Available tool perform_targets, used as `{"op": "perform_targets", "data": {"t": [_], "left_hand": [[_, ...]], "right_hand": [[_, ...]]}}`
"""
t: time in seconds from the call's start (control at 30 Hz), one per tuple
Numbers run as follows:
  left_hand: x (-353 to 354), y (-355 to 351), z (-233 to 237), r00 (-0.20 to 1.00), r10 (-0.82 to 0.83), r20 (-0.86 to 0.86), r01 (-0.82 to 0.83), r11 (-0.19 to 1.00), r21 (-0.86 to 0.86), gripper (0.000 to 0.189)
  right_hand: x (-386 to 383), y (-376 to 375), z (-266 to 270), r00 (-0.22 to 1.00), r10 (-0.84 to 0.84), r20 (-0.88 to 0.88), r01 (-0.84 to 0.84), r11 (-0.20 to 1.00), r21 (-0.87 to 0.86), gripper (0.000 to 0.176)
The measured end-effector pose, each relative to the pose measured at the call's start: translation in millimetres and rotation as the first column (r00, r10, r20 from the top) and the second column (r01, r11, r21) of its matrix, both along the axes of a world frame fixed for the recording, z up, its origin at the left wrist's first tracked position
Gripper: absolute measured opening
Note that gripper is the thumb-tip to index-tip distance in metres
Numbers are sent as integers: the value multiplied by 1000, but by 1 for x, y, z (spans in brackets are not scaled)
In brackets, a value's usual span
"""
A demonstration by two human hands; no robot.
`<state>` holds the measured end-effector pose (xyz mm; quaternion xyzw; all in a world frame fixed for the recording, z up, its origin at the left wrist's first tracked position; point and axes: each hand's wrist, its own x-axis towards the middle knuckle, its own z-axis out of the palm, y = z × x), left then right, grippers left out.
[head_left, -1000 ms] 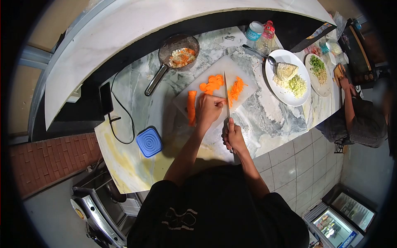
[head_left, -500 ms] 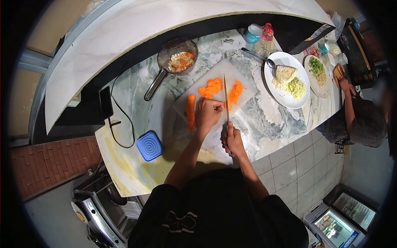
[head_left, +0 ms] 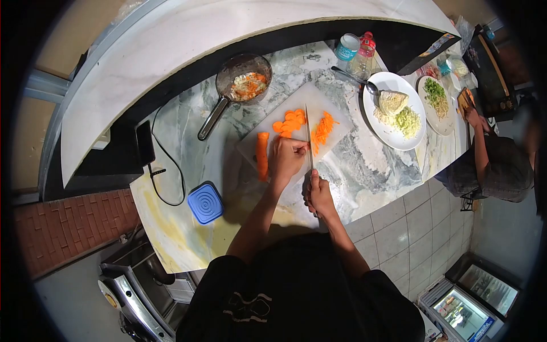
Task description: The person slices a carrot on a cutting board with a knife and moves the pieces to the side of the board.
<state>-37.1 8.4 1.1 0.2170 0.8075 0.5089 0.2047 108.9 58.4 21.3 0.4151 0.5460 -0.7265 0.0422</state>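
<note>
You're holding a shiny metal knife (head_left: pixel 309 134) over a matt plastic cutting board (head_left: pixel 317 97) resting on the glossy marble countertop (head_left: pixel 370 165).

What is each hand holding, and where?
Right hand holds the knife by its handle. Left hand rests on the cutting board; anything under it is hidden.

Right hand (head_left: pixel 318 195) grips knife (head_left: pixel 308 132); left hand (head_left: pixel 286 157) steadies carrot on cutting board (head_left: pixel 336 133).

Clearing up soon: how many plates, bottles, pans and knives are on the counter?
plates: 2
bottles: 2
pan: 1
knife: 1
Total: 6
</note>
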Motion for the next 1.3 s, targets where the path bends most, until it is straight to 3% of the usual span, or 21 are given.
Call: {"op": "perform_targets", "data": {"t": [0.2, 0.27, 0.43, 0.5, 0.57, 0.67, 0.73, 0.8, 0.9, 1.07, 1.3], "left_hand": [[1, 0, 3, 1000, 17, 8, -17, 1000, -12, 10], [0, -1, -4, 1000, 13, 2, -13, 1000, -9, 10], [-4, -1, 9, 998, -68, -9, 67, 993, -93, 17], [-3, 0, 6, 1000, -9, -21, 8, 999, -37, 10], [0, 0, 4, 999, -3, -36, 2, 1000, -28, 10], [-1, -1, 0, 998, 0, -60, 0, 1000, 10, 11], [0, 0, 6, 998, -8, -63, 11, 999, 39, 12], [0, -1, 12, 997, -52, -63, 46, 995, -86, 16], [2, -1, 11, 998, -21, -67, 17, 998, -59, 14], [2, 0, 2, 995, 27, -100, -32, 998, -45, 12], [1, 1, 8, 994, -1, -109, -5, 999, -50, 10]], "right_hand": [[0, -4, -11, 998, 48, -29, -43, 987, 154, 67], [-1, -5, -10, 995, 79, 57, -92, 958, 273, 69], [-5, -2, -11, 993, 85, 87, -103, 968, 229, 71], [-11, 0, -7, 991, 89, 97, -107, 973, 204, 70], [-17, -2, -1, 1000, 2, 16, -4, 988, 152, 63], [-17, 0, -6, 1000, 8, -8, -8, 995, 96, 63], [-15, -3, -9, 1000, 2, -28, 2, 993, 120, 63], [-12, -4, -10, 999, 0, -53, 8, 990, 143, 63], [-5, -3, -8, 997, 64, 47, -69, 991, 112, 68], [-1, -3, -6, 992, 76, 100, -98, 966, 238, 70], [-10, -1, -10, 1000, 21, 20, -25, 965, 260, 65]]}}
